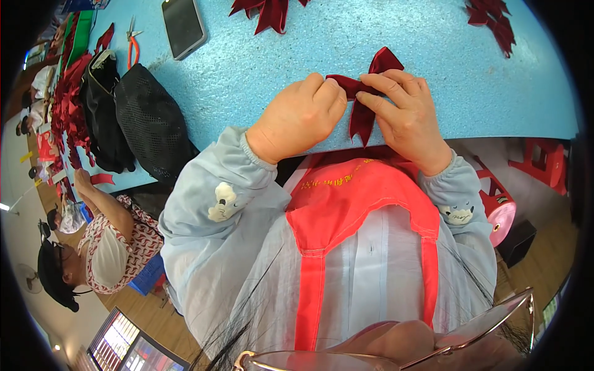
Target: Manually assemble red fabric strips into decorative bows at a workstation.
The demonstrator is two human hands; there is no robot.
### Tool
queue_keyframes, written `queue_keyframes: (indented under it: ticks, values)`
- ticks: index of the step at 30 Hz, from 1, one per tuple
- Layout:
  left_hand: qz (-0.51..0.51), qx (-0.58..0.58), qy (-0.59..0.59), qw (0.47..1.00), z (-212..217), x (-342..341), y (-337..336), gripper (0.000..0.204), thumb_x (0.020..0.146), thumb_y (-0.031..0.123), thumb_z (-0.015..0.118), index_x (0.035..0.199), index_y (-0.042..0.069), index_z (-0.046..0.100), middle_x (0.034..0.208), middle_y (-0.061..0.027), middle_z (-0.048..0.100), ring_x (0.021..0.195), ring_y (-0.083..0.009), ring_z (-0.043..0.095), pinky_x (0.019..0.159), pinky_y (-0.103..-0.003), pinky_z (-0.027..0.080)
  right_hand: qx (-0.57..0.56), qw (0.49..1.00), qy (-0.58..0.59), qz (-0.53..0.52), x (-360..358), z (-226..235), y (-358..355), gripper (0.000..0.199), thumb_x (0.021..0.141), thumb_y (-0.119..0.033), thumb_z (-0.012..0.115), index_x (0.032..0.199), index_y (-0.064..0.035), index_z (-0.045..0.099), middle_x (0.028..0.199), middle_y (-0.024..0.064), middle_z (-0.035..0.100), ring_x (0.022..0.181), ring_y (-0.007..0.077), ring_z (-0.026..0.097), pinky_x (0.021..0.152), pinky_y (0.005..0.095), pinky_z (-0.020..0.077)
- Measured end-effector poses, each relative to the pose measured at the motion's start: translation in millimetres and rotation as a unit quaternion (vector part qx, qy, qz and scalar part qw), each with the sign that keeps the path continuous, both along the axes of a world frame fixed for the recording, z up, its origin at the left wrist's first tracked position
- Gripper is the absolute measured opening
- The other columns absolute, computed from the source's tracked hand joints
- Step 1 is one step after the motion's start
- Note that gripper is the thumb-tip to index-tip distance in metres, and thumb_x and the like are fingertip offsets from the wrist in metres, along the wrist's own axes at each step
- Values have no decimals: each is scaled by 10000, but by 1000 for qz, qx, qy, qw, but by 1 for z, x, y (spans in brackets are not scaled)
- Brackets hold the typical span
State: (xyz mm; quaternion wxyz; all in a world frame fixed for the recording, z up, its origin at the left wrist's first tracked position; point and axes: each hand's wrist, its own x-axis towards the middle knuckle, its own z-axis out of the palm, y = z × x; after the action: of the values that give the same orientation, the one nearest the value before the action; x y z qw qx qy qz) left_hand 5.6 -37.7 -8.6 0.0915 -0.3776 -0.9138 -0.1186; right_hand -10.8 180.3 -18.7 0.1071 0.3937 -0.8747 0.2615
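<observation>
A dark red velvet ribbon bow [362,123] is held between my two hands just above the near edge of the blue table [247,80]. My left hand [303,114] pinches the bow's left loop between thumb and fingers. On the other side, my right hand [405,111] grips the bow near its middle, with the fingers bent over it. One loop points up and to the right, and a notched tail hangs down between the hands. The knot is partly covered by my right fingers.
Finished-looking red bows [269,12] lie at the far side, more ribbon pieces [492,21] at far right. A phone [184,28], orange-handled pliers [132,49] and black bags [148,117] are on the left. Beyond them a person [105,247] sits; red stools [541,164] stand at right.
</observation>
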Motion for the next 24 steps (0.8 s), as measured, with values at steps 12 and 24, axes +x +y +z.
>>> queue_keyframes:
  ticks: [12,24]
  values:
    - [-95,-11,44,994,-3,-14,-16,187,665,124,593,822,23,582,810,-51,503,736,-182,511,578,-257,497,0,1000,7,-10,0,-1,0,275,683,16,607,935,-82,655,1118,26,616,1002,234,554,800,356,410]
    - [42,70,61,995,0,29,-3,368,704,85,565,1064,15,596,1102,-124,569,1009,-275,548,842,-403,458,-33,998,40,32,6,1,14,323,692,22,602,983,-93,680,1083,47,617,966,262,552,801,370,413]
